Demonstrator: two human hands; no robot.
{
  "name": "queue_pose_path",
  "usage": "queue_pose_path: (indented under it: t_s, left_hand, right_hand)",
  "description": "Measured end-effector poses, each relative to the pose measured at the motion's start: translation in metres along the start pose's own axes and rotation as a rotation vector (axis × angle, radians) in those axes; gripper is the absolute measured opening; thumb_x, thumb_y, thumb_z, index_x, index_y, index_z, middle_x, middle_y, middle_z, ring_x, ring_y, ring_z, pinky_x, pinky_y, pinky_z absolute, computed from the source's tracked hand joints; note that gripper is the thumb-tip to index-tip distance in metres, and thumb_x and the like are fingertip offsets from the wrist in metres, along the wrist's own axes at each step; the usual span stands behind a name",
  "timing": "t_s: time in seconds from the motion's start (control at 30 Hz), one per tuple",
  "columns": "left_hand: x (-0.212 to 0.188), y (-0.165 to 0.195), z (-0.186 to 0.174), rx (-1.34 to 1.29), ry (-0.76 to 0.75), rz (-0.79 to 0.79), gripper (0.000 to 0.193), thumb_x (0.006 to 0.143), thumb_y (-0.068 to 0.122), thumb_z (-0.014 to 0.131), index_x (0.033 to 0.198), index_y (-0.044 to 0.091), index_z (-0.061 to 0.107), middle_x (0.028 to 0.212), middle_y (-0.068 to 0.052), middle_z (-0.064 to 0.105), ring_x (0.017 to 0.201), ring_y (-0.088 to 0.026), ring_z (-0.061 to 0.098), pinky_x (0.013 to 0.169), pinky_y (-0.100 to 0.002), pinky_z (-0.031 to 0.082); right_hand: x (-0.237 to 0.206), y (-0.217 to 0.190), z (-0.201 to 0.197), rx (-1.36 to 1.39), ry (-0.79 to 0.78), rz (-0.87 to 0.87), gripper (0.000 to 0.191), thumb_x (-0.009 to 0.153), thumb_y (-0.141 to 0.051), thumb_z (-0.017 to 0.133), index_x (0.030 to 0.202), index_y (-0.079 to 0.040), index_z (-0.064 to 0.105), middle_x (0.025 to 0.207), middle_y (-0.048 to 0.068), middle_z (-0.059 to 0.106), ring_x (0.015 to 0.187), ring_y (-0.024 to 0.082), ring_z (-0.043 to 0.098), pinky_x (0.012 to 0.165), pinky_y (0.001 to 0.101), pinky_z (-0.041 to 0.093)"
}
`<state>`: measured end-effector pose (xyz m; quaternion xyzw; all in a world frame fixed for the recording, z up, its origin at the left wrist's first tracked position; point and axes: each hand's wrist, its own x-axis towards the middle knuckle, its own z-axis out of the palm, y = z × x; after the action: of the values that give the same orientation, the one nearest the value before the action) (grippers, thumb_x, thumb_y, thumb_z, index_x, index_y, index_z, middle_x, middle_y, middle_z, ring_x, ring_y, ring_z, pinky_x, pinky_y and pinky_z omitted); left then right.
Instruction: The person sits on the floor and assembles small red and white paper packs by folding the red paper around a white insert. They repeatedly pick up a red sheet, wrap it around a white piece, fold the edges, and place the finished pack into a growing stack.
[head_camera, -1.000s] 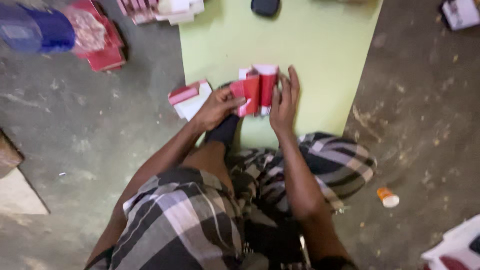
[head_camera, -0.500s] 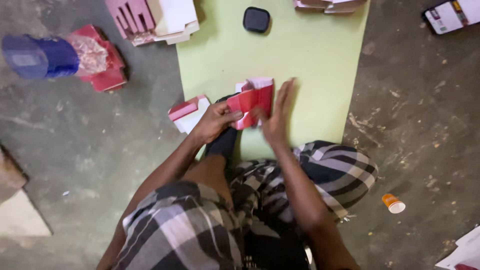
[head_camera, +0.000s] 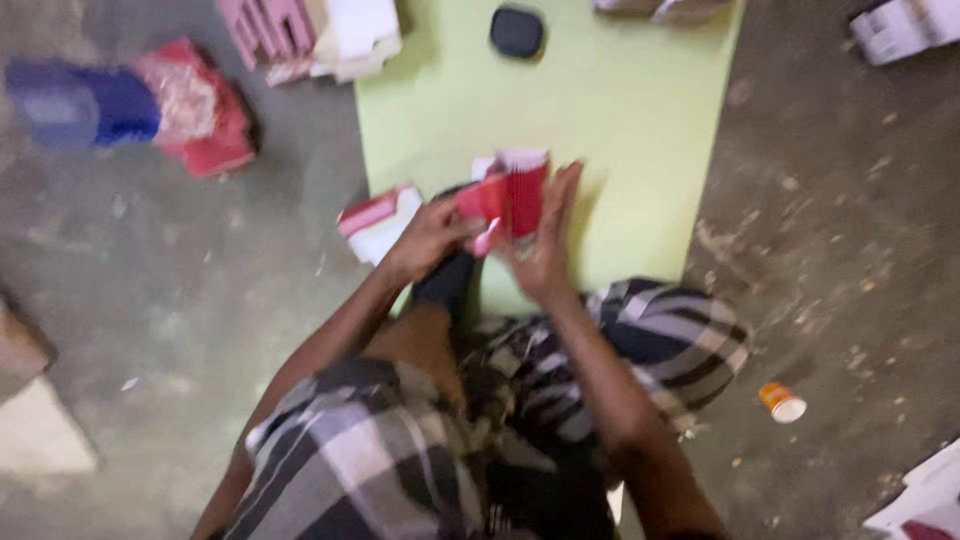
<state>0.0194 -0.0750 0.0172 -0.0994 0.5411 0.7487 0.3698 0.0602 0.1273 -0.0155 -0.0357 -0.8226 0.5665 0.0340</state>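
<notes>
Where both meet: left hand (head_camera: 428, 240) & right hand (head_camera: 548, 245) on red carton (head_camera: 512, 195)

A mat (head_camera: 620, 120) lies on the floor (head_camera: 850, 250). Near its near edge both hands meet on a folded carton (head_camera: 515, 195), left hand (head_camera: 430, 240) left of it, right hand (head_camera: 545, 245) right. A second carton (head_camera: 375, 222) overlaps the mat's left edge. A small pad (head_camera: 517, 31) sits by the far edge. A cup (head_camera: 782, 402) lies on the floor, right.

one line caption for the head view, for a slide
Seated on the floor, both hands hold a red and white carton over a green mat.
</notes>
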Motion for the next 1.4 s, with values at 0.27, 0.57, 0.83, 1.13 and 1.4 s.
queue_pose_path:
  t_s: [0.27, 0.57, 0.83, 1.13, 1.4]
  left_hand:
    - [-0.001, 0.001, -0.003, 0.191, 0.066, -0.103, 0.029, 0.098, 0.027, 0.081, 0.100, 0.000, 0.070, 0.083, 0.000, 0.064, 0.072, -0.009, 0.055, 0.062, -0.026, 0.042]
    - [-0.003, 0.003, -0.002, -0.016, -0.013, -0.095, 0.032, 0.095, 0.023, 0.074, 0.121, 0.004, 0.070, 0.104, 0.001, 0.074, 0.089, -0.007, 0.068, 0.080, -0.025, 0.057]
    - [-0.003, 0.001, -0.003, -0.132, -0.067, -0.035, 0.027, 0.099, 0.021, 0.071, 0.122, 0.006, 0.072, 0.105, 0.000, 0.075, 0.090, -0.007, 0.069, 0.080, -0.025, 0.058]
    - [-0.003, 0.001, -0.004, -0.051, -0.054, -0.050, 0.030, 0.095, 0.023, 0.071, 0.121, 0.009, 0.070, 0.099, 0.004, 0.074, 0.084, -0.005, 0.066, 0.075, -0.024, 0.056]
    - [-0.003, 0.001, -0.005, 0.047, 0.017, -0.066, 0.022, 0.098, 0.023, 0.076, 0.107, 0.003, 0.073, 0.087, 0.002, 0.069, 0.077, -0.008, 0.063, 0.071, -0.026, 0.054]
  right_hand:
    - [-0.002, -0.003, -0.003, -0.120, 0.091, 0.081, 0.097, 0.106, -0.032, 0.072, 0.170, -0.012, 0.002, 0.176, 0.021, -0.014, 0.167, 0.043, -0.001, 0.134, 0.0550, 0.030]
    - [-0.002, -0.016, -0.003, 0.031, -0.091, -0.121, 0.106, 0.100, -0.038, 0.075, 0.169, -0.013, -0.001, 0.174, 0.020, -0.014, 0.164, 0.042, -0.004, 0.133, 0.0547, 0.023]
    - [-0.004, -0.002, 0.000, -0.121, -0.034, 0.020, 0.104, 0.104, -0.037, 0.074, 0.169, -0.016, -0.004, 0.174, 0.020, -0.017, 0.165, 0.041, 0.002, 0.134, 0.0547, 0.024]
    - [-0.001, -0.004, -0.002, -0.209, 0.053, -0.049, 0.108, 0.099, -0.030, 0.079, 0.168, -0.008, 0.000, 0.171, 0.021, -0.015, 0.162, 0.043, -0.001, 0.130, 0.0522, 0.030]
    - [-0.002, -0.005, -0.001, -0.092, 0.030, 0.015, 0.101, 0.103, -0.026, 0.075, 0.168, -0.008, 0.000, 0.172, 0.022, -0.015, 0.163, 0.043, -0.001, 0.130, 0.0524, 0.030]
